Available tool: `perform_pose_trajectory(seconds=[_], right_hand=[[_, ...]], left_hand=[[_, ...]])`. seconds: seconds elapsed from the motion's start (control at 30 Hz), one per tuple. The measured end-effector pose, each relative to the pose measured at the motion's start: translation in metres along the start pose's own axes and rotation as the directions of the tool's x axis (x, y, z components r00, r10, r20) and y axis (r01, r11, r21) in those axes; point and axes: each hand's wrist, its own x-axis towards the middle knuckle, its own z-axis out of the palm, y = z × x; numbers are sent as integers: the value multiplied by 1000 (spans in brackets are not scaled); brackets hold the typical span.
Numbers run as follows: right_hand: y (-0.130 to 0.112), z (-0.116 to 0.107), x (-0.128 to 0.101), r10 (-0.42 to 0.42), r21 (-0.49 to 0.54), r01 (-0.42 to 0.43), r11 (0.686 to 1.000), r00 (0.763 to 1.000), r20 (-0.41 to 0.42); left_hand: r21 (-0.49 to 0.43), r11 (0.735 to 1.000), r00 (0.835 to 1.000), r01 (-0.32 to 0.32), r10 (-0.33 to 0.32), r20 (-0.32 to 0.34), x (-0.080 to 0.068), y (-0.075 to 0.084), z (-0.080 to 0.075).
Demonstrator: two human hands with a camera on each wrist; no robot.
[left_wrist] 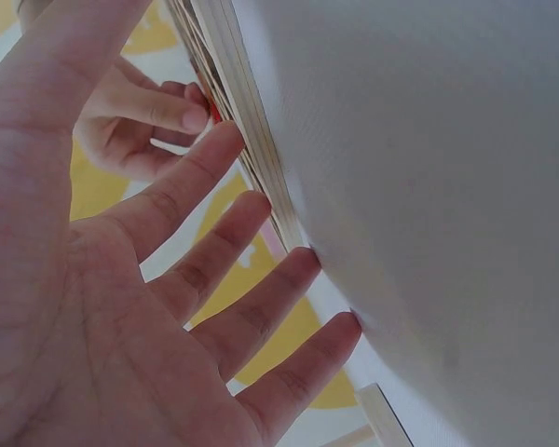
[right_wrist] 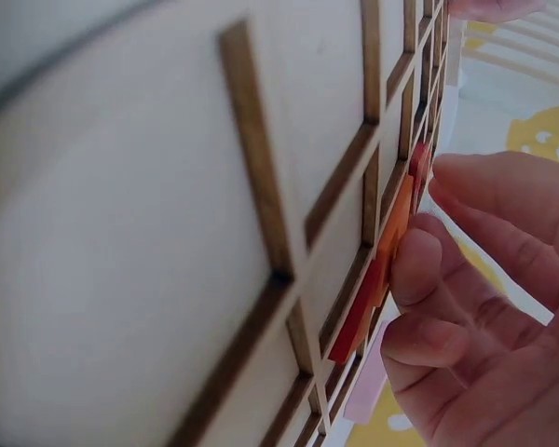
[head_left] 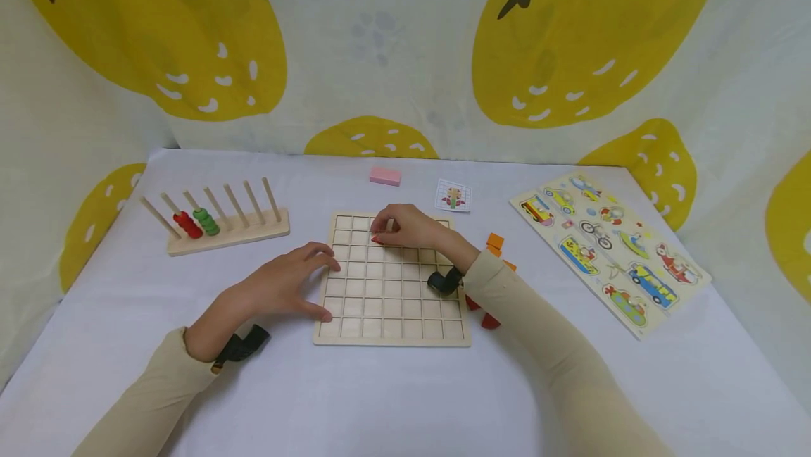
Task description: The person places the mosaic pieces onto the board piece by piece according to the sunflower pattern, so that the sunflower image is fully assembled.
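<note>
1. Head view: the right hand (head_left: 405, 226) is curled over the far rows of the wooden grid board (head_left: 393, 316), pinching a small red tile (head_left: 377, 239) at its fingertips; the right wrist view shows the fingers (right_wrist: 419, 270) pressing flat red and orange pieces (right_wrist: 382, 270) against the cell walls.
2. The left hand (head_left: 288, 284) lies open, fingers spread, its tips touching the board's left edge; it grips nothing.
3. Judged from this, the tile should go in level and square with its cell, while the left hand keeps the board from sliding on the white table (head_left: 405, 401).
4. More orange and red pieces (head_left: 494, 242) lie just beside the board's right edge.
5. Further out: a pink block (head_left: 385, 176), a pattern card (head_left: 453, 196), a peg rack with rings (head_left: 218, 224), a vehicle puzzle (head_left: 611, 249).
</note>
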Motion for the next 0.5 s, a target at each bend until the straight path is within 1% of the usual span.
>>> perform_pose_trajectory(seconds=[0.1, 0.3, 0.5], right_hand=[[0, 0, -1, -7, -1, 7, 1000, 1000, 0], [1, 1, 0, 34, 4, -34, 999, 999, 31], [2, 2, 0, 23, -3, -23, 1000, 999, 42]], left_hand=[[-1, 1000, 1000, 3, -3, 0, 0, 0, 0], [0, 1000, 1000, 4, -4, 4, 0, 1, 0], [2, 1000, 1000, 3, -3, 3, -1, 2, -1]])
